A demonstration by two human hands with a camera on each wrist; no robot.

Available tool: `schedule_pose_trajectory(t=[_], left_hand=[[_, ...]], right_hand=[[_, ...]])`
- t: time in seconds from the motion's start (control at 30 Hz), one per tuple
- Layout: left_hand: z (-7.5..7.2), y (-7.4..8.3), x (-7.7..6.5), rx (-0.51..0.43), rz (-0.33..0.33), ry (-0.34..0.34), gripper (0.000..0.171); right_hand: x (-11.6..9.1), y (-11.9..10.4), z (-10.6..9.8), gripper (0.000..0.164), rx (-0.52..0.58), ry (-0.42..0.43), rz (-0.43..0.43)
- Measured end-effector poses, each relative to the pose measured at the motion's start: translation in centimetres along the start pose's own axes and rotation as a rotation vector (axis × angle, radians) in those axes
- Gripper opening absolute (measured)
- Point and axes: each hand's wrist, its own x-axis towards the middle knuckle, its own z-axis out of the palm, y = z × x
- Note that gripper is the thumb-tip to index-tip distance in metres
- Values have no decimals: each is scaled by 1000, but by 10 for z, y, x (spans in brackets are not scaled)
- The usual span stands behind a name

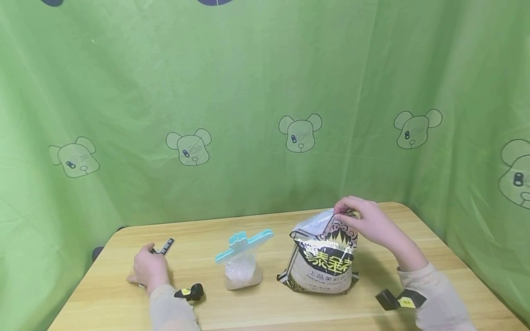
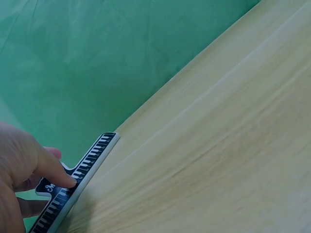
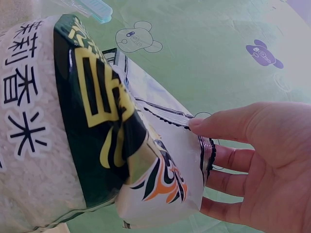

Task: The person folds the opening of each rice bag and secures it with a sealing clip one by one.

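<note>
My left hand (image 1: 151,266) is low at the left side of the table, pinching a black-and-white bag clip (image 2: 80,174) with a piano-key pattern. Its thumb lies on the key strip. At the right, a printed bag of rice (image 1: 327,271) stands upright, its top folded loosely over to one side. My right hand (image 1: 368,220) holds the bag's top edge, thumb on one face and fingers behind it, as the right wrist view shows. Between the hands stands a small clear bag (image 1: 243,276) of grains, closed across its top by a light-blue clip (image 1: 244,246).
All of this is on a light wooden table (image 1: 198,312). A green curtain (image 1: 248,92) with bear-head prints hangs behind and along both sides. Black wrist straps with camera mounts (image 1: 191,293) sit on both sleeves, close above the tabletop.
</note>
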Motion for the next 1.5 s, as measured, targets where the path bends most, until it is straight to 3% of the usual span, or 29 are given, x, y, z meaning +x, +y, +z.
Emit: schedule_pose_trajectory(t=[0.4, 0.6, 1.03, 1.5], left_hand=[[-1, 0, -1, -27, 39, 6, 45], [-2, 0, 1, -148, 71, -29, 48], [-3, 3, 4, -326, 25, -64, 55], [-12, 21, 2, -373, 40, -87, 55]], right_hand=[[0, 1, 1, 6, 3, -1, -1], [1, 1, 1, 6, -2, 7, -10], [1, -1, 0, 5, -3, 4, -6], [0, -2, 0, 5, 5, 3, 6]])
